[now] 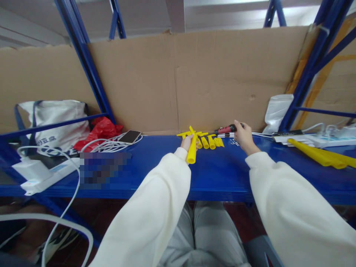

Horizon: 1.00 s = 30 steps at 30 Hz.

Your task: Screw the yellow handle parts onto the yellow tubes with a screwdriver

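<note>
My left hand is closed around a yellow tapered tube, whose wide open end faces me. Short yellow arms stick out near its far end. In my right hand is a screwdriver with a red and black handle. Its thin shaft points left toward the yellow tube; whether the tip touches it I cannot tell. Between my hands several short yellow pieces lie in a row on the blue shelf. Small metallic bits, perhaps screws, are scattered beside my right hand.
Long yellow cones and a white power strip are at the right. On the left are a phone, coiled white cable, a red plastic bag, a cloth bag and another power strip. Cardboard stands behind.
</note>
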Each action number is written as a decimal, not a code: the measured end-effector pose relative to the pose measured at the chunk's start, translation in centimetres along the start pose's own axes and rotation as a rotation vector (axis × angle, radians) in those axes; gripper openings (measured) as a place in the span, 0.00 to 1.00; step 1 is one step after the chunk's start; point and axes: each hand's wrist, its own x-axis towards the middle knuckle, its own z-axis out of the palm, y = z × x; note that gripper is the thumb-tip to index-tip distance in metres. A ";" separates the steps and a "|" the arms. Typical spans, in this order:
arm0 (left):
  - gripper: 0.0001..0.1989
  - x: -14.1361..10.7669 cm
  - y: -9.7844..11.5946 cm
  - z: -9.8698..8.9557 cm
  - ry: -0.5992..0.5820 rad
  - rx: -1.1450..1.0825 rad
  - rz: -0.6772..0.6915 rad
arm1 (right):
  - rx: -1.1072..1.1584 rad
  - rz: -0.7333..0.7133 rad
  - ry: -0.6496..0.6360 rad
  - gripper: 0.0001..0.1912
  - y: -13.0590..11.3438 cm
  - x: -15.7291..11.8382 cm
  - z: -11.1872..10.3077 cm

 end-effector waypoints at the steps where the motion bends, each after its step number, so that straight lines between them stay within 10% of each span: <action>1: 0.15 0.1 0.0 0.0 -0.005 -0.001 0.003 | 0.015 0.026 -0.005 0.23 -0.1 -0.1 0.0; 30: 0.14 0.5 -0.3 -0.1 0.023 0.011 0.000 | -0.006 0.021 -0.051 0.21 -0.2 -0.3 0.1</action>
